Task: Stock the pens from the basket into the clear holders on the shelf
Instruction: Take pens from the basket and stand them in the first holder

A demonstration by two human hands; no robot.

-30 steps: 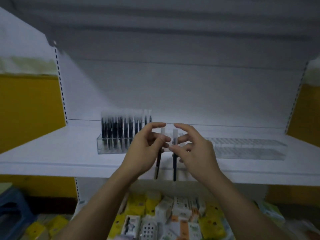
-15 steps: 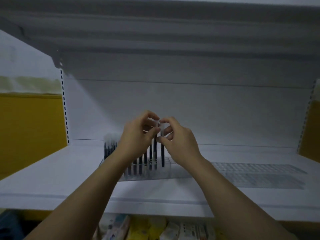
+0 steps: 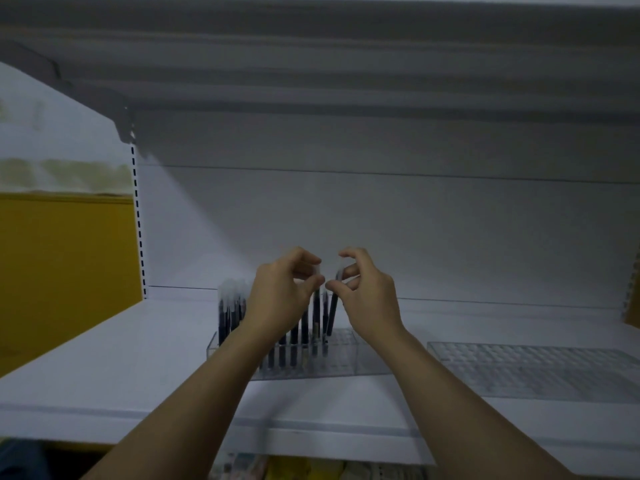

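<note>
A clear pen holder stands on the white shelf, its left part filled with several dark pens with white caps. My left hand pinches the white cap of one dark pen that stands upright in the holder. My right hand pinches the cap of a second dark pen, which leans slightly with its tip down in the holder. The two hands are close together above the holder's middle. No basket is in view.
A second clear holder with no pens lies flat on the shelf to the right. The grey back panel rises behind, with another shelf overhead. Packaged goods show on the lower shelf. A yellow wall is at the left.
My hands carried the two pens up from below the shelf edge and lowered them into the holder. They have now drawn slightly apart, and the camera view tilted upward.
</note>
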